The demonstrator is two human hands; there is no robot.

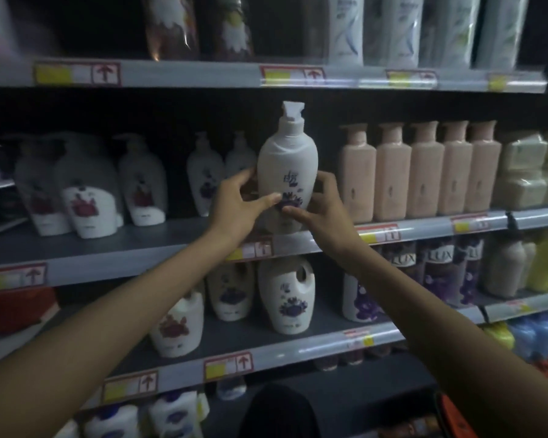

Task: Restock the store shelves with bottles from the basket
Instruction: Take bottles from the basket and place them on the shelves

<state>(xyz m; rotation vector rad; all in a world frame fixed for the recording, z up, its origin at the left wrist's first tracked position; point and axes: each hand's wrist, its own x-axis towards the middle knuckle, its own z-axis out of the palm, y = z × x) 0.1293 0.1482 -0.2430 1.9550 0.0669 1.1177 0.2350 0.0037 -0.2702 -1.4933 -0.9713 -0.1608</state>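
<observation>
Pump bottle (287, 172) upright, long axis vertical, nozzle up; between left hand (238, 206) and right hand (320, 206), both gripping it.

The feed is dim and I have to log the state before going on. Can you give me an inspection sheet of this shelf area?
Surface: grey middle shelf, price tags on its front rail.
Job's things: white pump bottle with a purple flower print, upright at the shelf's front edge; cannot tell whether it rests on the shelf. Basket not in view.
Clutter: nothing seen.
Hands: left hand and right hand grip the bottle's lower body from either side.
Cables: nothing seen.
Surroundings: red-flower bottles to the left, pink bottles to the right, purple LUX bottles on the shelf below.
</observation>
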